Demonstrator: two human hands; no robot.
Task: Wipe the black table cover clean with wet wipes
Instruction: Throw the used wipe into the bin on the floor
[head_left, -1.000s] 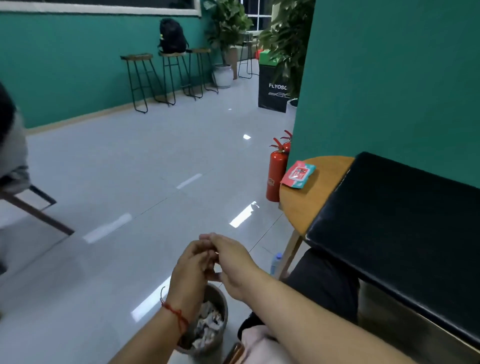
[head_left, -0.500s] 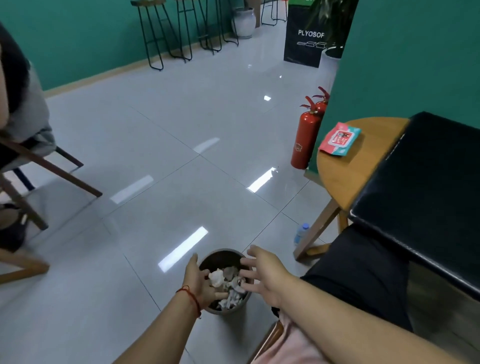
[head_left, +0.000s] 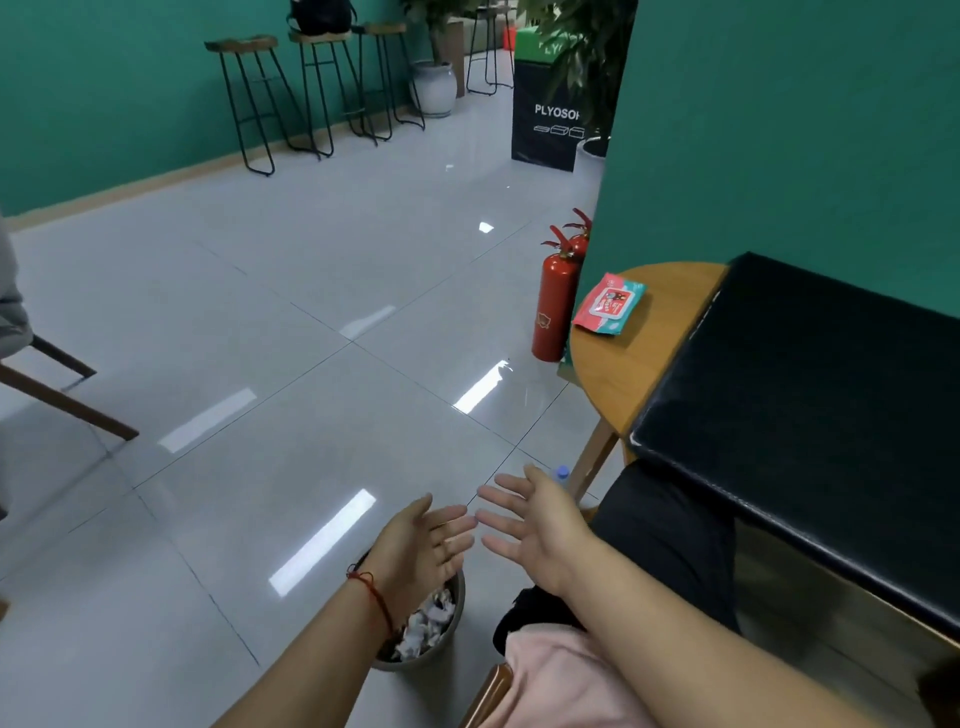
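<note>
Both of my hands are empty. The left hand (head_left: 426, 540) and the right hand (head_left: 535, 525) have their fingers spread and straight, palms turned toward each other, almost touching at the tips and holding nothing. The left hand hangs directly above the small round grey waste bin (head_left: 441, 656) on the floor, which is full of crumpled white used wipes (head_left: 428, 621). I take it this is where spent wipes get dropped, which would explain the loose, released pose. The right hand floats just beside it, near my dark-clad knee. To the right stands the round wooden table (head_left: 618, 384), with the glossy black padded table cover (head_left: 810, 415) lying across most of it and overhanging the near edge. The red-and-teal flat pack of wet wipes (head_left: 609, 304) sits on the bare wood at the table's far left edge, just beside the cover and within reach for a fresh sheet. A red fire extinguisher (head_left: 553, 306) stands on the floor by that edge.
</note>
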